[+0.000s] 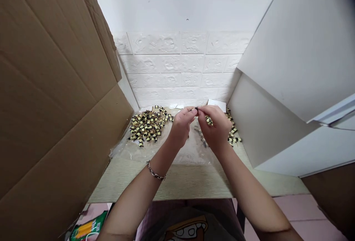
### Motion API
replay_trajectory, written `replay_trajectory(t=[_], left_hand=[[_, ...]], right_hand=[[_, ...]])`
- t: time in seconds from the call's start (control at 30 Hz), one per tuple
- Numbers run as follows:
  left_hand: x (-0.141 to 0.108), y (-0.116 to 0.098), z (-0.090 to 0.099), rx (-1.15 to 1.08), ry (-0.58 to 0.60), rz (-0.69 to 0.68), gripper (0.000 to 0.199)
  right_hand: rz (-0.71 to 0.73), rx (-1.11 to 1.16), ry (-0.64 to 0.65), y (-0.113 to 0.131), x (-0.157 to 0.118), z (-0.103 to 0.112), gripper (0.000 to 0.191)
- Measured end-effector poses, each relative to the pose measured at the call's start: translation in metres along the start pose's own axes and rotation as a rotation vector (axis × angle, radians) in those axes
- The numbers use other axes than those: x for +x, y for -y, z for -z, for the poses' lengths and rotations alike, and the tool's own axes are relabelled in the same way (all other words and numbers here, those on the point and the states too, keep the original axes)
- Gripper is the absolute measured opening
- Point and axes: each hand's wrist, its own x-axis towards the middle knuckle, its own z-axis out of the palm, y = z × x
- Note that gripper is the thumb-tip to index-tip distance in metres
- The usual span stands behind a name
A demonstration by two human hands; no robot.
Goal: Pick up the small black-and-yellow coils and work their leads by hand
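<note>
The left hand and the right hand meet above the far part of the pale wood-grain bench. Both are narrowed to a fingertip pinch on one small dark component, held between them; its detail is too small to tell. A clear plastic sheet covers the bench surface below the hands. To the left of the left hand lies a loose heap of small yellow-and-black components. A second group of yellow-and-black components lies beside and beyond the right hand, partly hidden by it. A metal chain bracelet encircles the left wrist.
</note>
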Motion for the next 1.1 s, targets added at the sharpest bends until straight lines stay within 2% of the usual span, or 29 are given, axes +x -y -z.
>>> replay_trajectory(t=[0.2, 0.4, 0.57, 0.83, 1.0, 1.1], left_hand=[[0.001, -0.001, 0.003, 0.115, 0.001, -0.066, 0.010], [0.003, 0.001, 0.006, 0.180, -0.039, -0.067, 0.011], [0.004, -0.001, 0.008, 0.174, 0.005, -0.037, 0.014], [0.004, -0.001, 0.011, 0.204, 0.044, -0.078, 0.019], [0.003, -0.002, 0.011, 0.154, 0.083, -0.051, 0.023], [0.003, -0.005, 0.011, 0.127, 0.135, -0.024, 0.019]], right_hand=[[0.097, -0.021, -0.002, -0.004, -0.002, 0.000, 0.018], [0.038, -0.047, 0.081, -0.006, 0.000, -0.001, 0.013], [0.011, -0.018, 0.057, -0.006, 0.001, 0.001, 0.013], [0.053, 0.028, 0.022, -0.003, 0.002, 0.004, 0.016], [0.076, 0.048, 0.042, -0.003, 0.002, 0.006, 0.017], [0.074, 0.056, 0.051, -0.003, 0.003, 0.007, 0.017]])
